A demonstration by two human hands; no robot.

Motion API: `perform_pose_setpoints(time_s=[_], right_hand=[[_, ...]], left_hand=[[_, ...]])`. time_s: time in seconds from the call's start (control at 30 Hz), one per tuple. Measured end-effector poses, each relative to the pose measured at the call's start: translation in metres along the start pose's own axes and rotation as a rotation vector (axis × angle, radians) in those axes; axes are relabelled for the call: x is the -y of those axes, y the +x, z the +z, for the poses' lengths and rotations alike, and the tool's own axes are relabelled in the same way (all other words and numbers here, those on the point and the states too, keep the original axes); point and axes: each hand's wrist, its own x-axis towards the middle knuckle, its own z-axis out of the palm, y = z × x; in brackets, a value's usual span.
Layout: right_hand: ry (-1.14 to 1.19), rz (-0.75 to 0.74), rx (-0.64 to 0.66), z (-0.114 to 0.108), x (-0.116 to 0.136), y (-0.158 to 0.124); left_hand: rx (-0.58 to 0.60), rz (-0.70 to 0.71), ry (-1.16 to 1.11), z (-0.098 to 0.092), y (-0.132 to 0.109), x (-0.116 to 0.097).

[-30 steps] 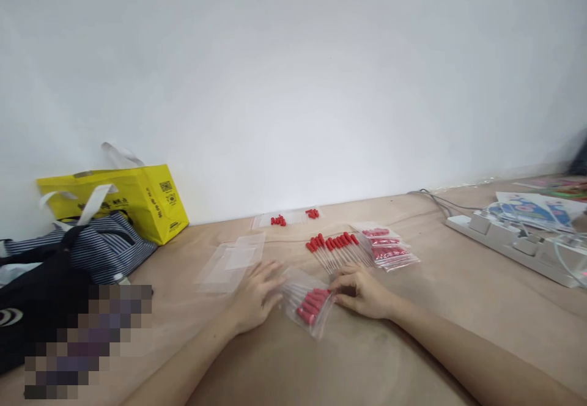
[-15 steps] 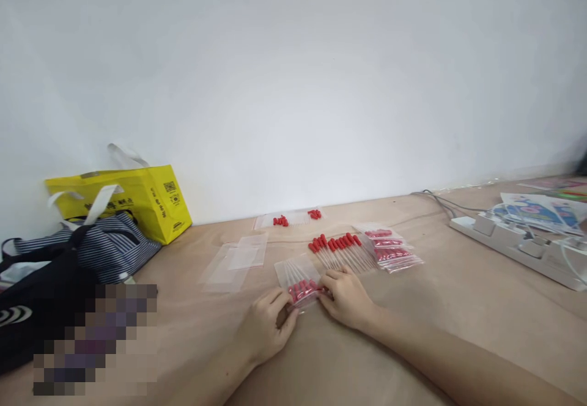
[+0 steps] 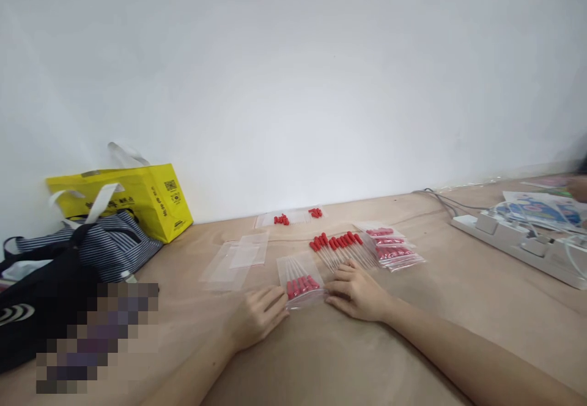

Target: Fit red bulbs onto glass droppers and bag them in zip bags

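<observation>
Between my hands a clear zip bag lies flat, its zip edge toward me. Several droppers with red bulbs and thin clear stems are inside it. My left hand rests on the table with its fingers stretched toward the bag's lower left corner, at or touching it. At the lower right corner, my right hand lies with fingers extended and slightly apart, gripping nothing visible. Just beyond it are several loose red-bulbed droppers, side by side. A stack of filled zip bags sits to their right.
Flat clear bags lie left of the middle. More red-bulbed droppers lie by the wall. A power strip with plugs and printed sheets occupies the right. At left stand a yellow bag and a dark bag.
My fingers have loosened from the zip edge. The left hand has shifted left and the right hand slightly right, leaving the bag flat. Part of another person's hand appears at the far right edge.
</observation>
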Motion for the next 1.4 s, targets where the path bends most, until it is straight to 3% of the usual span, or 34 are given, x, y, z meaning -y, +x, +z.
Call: perform_pose_setpoints(time_s=[0.1,0.2,0.47,0.67,1.07,1.4], right_hand=[[-0.115,-0.104,-0.048,0.005,0.0,0.002],[-0.173,-0.168,-0.077,0.007,0.002,0.005],[-0.308,-0.248,-0.216,0.008,0.001,0.01],[-0.405,-0.373,-0.232,0.014,0.0,0.015],[-0.396,-0.401,-0.251,0.008,0.007,0.016],[-0.36,-0.335,-0.315,0.017,0.007,0.017]], left_hand=[[-0.04,0.126,0.11,0.008,-0.005,0.006],[-0.036,0.16,0.119,0.016,-0.007,0.006],[-0.107,-0.039,-0.049,0.012,-0.002,0.001],[-0.122,-0.009,-0.032,0.014,-0.003,0.002],[-0.143,0.142,0.059,0.014,0.003,0.002],[-0.192,0.034,-0.012,0.01,0.014,-0.005]])
